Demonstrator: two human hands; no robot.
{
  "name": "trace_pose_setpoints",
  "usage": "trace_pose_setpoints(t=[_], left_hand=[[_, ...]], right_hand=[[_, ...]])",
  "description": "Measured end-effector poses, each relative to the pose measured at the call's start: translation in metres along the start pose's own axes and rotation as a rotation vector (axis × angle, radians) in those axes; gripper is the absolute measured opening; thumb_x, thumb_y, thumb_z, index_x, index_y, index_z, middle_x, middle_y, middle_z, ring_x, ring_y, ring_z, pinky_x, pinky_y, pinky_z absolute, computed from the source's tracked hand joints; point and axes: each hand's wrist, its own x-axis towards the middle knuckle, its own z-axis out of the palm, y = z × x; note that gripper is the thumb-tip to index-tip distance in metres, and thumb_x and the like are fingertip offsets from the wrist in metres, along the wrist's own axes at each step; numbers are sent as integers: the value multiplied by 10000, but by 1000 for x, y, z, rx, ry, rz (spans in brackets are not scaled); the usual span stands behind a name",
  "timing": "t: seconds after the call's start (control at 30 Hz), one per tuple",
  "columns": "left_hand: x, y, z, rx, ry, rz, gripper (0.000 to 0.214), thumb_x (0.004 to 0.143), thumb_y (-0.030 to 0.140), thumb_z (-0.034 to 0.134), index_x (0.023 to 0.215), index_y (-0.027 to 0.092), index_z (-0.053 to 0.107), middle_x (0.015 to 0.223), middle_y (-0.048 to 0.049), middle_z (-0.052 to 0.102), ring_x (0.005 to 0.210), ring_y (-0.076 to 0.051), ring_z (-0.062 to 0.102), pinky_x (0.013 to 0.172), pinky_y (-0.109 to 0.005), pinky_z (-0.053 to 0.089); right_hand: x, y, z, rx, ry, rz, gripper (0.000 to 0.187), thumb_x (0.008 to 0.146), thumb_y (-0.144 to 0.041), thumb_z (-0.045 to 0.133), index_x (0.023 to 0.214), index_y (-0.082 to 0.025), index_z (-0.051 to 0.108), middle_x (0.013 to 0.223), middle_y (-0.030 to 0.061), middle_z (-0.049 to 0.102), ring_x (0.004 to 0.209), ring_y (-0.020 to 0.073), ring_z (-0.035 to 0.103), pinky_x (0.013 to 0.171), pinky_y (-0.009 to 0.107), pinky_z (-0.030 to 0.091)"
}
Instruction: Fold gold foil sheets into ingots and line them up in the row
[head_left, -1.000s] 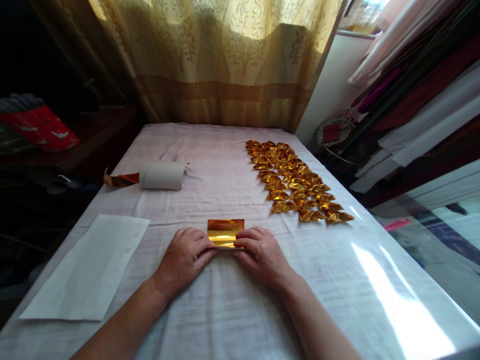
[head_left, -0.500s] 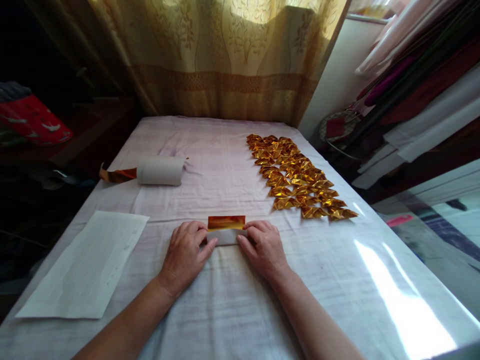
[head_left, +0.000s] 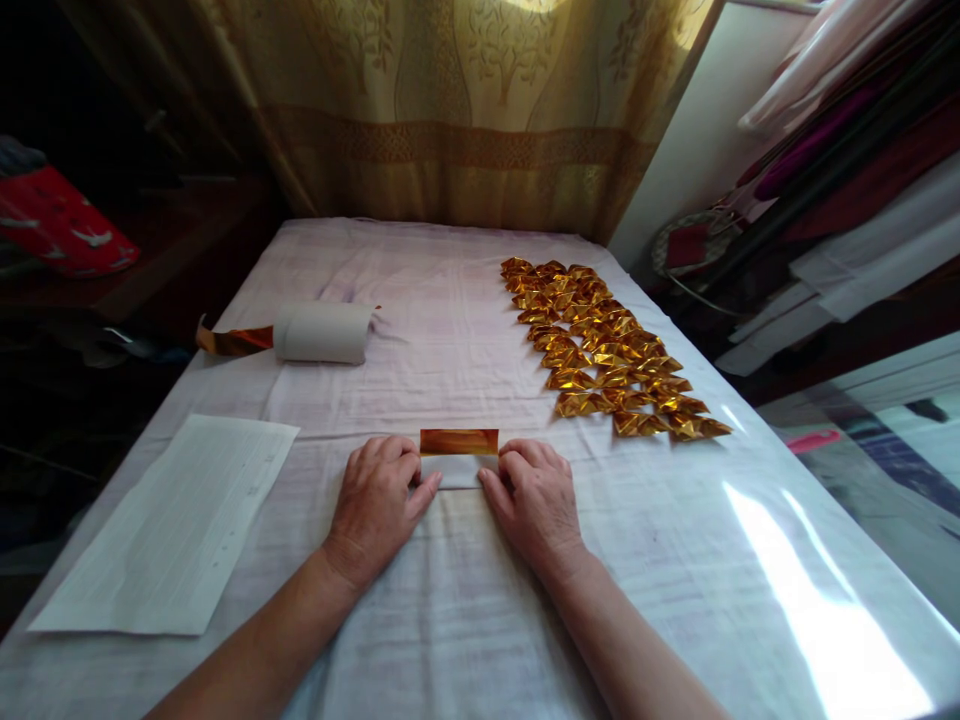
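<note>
A small sheet of gold foil paper (head_left: 459, 442) lies on the cloth between my hands, its near part folded over so the whitish back (head_left: 459, 472) shows. My left hand (head_left: 382, 490) pinches its left end, thumb on the folded flap and fingers curled at the edge. At the right end, my right hand (head_left: 538, 500) grips in the same way. Beyond, to the right, several folded gold foil pieces (head_left: 611, 355) stand in slanting rows. A whitish roll or curled sheet (head_left: 321, 333) lies at the left, with a gold foil strip (head_left: 238, 342) sticking out of its left end.
A white paper sheet (head_left: 176, 530) lies at the left on the cloth-covered table (head_left: 427, 640). A patterned curtain (head_left: 450, 130) hangs behind the far edge. Clothes (head_left: 877, 240) hang at the right, and a red object with white bird shapes (head_left: 67, 220) stands at far left.
The view has shifted slightly. Both hands keep hold of the foil paper's ends, and its folded flap looks a little flatter. Everything else lies as before.
</note>
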Motion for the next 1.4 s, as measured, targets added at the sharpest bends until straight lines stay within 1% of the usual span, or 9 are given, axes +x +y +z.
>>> trace_pose_setpoints(t=[0.17, 0.27, 0.37, 0.5, 0.6, 0.7, 0.93, 1.2, 1.4], left_hand=[[0, 1, -1, 19, -9, -2, 232, 843, 273, 680, 684, 211, 524, 870, -37, 631, 861, -233, 558, 769, -379, 408], [0, 1, -2, 43, -24, -19, 215, 841, 270, 687, 713, 214, 523, 862, -33, 615, 863, -239, 550, 769, -381, 399], [-2, 1, -1, 74, -21, -44, 168, 843, 262, 688, 795, 211, 536, 859, -27, 604, 867, -242, 546, 783, -384, 400], [-4, 0, 0, 74, 10, -31, 134, 860, 246, 671, 930, 201, 567, 928, -36, 615, 905, -242, 555, 817, -384, 403], [-4, 0, 0, 72, -31, -12, 48, 880, 237, 640, 905, 221, 602, 968, -35, 619, 921, -241, 557, 833, -392, 395], [-3, 2, -1, 62, -57, -10, 19, 880, 239, 633, 869, 229, 622, 987, -34, 620, 932, -239, 556, 842, -397, 391], [1, 10, -1, 123, -60, -13, 228, 849, 411, 691, 827, 214, 579, 910, -44, 596, 909, -259, 530, 846, -419, 389], [0, 10, 0, 125, -87, -44, 193, 823, 360, 708, 828, 221, 574, 938, -41, 600, 933, -263, 531, 862, -425, 382], [6, 17, 0, 179, -96, -56, 239, 824, 418, 697, 805, 211, 580, 944, -59, 595, 944, -273, 523, 879, -445, 378]], right_hand=[[-1, 0, 3, 4, 15, 32, 112, 893, -314, 622, 915, -206, 596, 946, 67, 650, 900, 248, 546, 805, 379, 360], [-2, 1, 3, 11, 42, 19, 202, 887, -297, 622, 1063, -198, 605, 1030, 76, 656, 949, 250, 553, 829, 377, 359], [-1, 0, 2, 27, 16, 4, 47, 883, -270, 646, 912, -233, 644, 1071, 46, 654, 973, 227, 554, 840, 362, 338], [1, -1, -2, 40, -2, 22, 63, 859, -257, 680, 824, -229, 636, 1069, 33, 655, 979, 216, 555, 860, 365, 323], [2, -5, -2, 16, -8, 37, 62, 847, -255, 674, 816, -227, 628, 1074, 38, 656, 996, 223, 550, 876, 372, 323], [4, -12, -2, -25, -17, 67, 126, 832, -322, 686, 799, -223, 616, 1089, 57, 649, 1011, 243, 541, 893, 389, 325], [6, -20, 3, -73, -23, 116, 320, 784, -490, 737, 798, -217, 572, 1095, 97, 645, 1033, 287, 536, 927, 434, 331], [-2, 6, -5, 74, -70, 70, 14, 870, -251, 630, 864, -243, 619, 1177, 62, 642, 1116, 247, 553, 929, 412, 355], [-5, 12, -6, 69, -52, 71, 29, 877, -236, 604, 868, -243, 631, 1191, 70, 641, 1126, 249, 559, 946, 421, 362]])
